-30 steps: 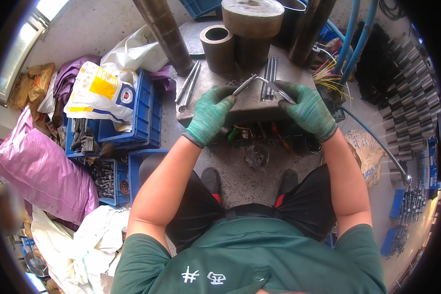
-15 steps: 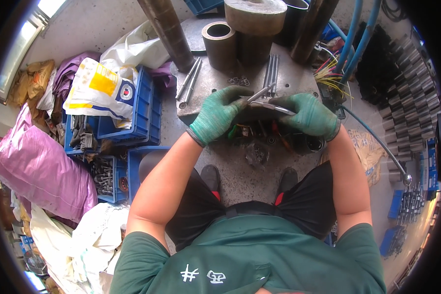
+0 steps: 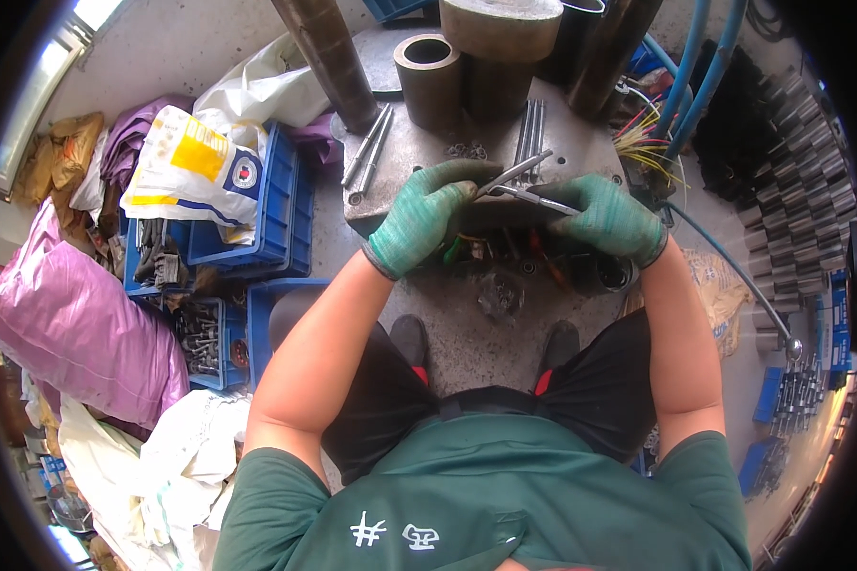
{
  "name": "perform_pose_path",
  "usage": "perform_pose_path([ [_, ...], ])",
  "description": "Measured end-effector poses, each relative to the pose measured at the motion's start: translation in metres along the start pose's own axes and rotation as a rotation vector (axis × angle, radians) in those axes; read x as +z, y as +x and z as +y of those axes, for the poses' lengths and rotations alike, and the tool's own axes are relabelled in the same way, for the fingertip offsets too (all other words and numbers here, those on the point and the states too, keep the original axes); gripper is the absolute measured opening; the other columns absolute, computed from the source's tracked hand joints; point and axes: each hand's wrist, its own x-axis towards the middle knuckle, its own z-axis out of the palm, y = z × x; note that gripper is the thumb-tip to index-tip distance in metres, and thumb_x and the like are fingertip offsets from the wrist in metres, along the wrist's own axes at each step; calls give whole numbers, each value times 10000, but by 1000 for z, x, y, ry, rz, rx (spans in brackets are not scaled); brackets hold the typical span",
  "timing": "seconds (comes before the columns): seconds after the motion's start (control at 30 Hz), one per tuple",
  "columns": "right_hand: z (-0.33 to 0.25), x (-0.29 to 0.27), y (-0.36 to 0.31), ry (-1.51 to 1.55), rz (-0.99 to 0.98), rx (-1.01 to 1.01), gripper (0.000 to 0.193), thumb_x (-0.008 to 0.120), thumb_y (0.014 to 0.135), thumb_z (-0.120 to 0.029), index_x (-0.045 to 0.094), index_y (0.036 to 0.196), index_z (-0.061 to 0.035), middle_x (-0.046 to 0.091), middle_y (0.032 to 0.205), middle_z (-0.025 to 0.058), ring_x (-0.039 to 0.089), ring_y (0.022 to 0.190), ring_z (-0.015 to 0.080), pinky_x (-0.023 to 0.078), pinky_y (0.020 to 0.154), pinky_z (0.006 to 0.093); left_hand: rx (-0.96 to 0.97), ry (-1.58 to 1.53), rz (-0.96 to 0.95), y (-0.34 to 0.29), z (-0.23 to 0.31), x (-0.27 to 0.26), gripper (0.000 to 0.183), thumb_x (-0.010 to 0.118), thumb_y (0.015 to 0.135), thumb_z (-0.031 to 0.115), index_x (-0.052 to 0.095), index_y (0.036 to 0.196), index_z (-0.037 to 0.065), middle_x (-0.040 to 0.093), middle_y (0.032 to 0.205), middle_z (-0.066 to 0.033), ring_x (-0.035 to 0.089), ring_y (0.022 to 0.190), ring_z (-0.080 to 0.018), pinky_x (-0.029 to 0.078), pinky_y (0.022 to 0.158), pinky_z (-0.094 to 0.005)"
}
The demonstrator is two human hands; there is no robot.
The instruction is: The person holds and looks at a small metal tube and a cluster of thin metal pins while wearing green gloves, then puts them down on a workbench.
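Both my hands wear green knit gloves and hover over the front edge of a steel machine bed (image 3: 581, 152). In my closed left hand (image 3: 423, 211) is a slim metal rod (image 3: 526, 166) that slants up to the right. My right hand (image 3: 609, 219) grips a second, stepped metal rod (image 3: 537, 198), whose tip reaches left to my left fingers and the first rod. On the bed, two similar rods (image 3: 375, 152) lie at the left and several thin rods (image 3: 530, 138) lie at the back. Small metal rings (image 3: 467, 151) sit between them.
Steel columns (image 3: 326, 62) and a thick tube (image 3: 427, 81) stand behind. Blue crates (image 3: 286, 209) and a pink sack (image 3: 86, 324) are at left. Blue hoses (image 3: 692, 76) and stacked metal cylinders (image 3: 795, 181) are at right. A clear plastic bag (image 3: 500, 295) lies below the bed.
The rods have come apart from a nearly parallel overlap into a wider crossing angle. The left rod now points further right, and my right hand has shifted slightly right.
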Motion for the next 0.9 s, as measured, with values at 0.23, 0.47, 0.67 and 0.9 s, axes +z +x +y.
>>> perform_pose_path([
  [0.23, 9, 12, 8, 42, -39, -68, 557, 701, 856, -87, 646, 1407, -27, 761, 1166, 115, 676, 1040, 150, 534, 963, 328, -139, -110, 18, -1, 9, 1, 451, 490, 1004, 113, 596, 1422, -19, 732, 1216, -160, 741, 863, -153, 620, 611, -235],
  [0.47, 14, 18, 10, 65, -23, -70, 588, 706, 849, -70, 627, 1431, -36, 758, 1140, 110, 673, 1013, 152, 538, 945, 326, -170, -388, -39, 4, -5, -4, 522, 451, 970, 82, 532, 1466, -60, 690, 1318, -219, 742, 1055, -253, 662, 734, -324],
  [0.67, 8, 25, 14, 88, -10, -57, 591, 706, 845, -49, 617, 1427, -4, 748, 1163, 132, 671, 1063, 147, 533, 973, 323, -196, -742, -123, 6, -17, -12, 553, 446, 994, 100, 449, 1525, -52, 682, 1337, -225, 601, 593, -101, 557, 534, -279],
  [0.9, 6, 33, 12, 391, -43, -52, 526, 708, 909, -118, 609, 1400, 41, 741, 1146, 130, 702, 1043, 185, 551, 940, 324, -217, -875, -64, 9, -9, -9, 524, 476, 1035, 129, 434, 1519, -65, 705, 1258, -211, 416, 473, -53, 354, 405, -179],
])
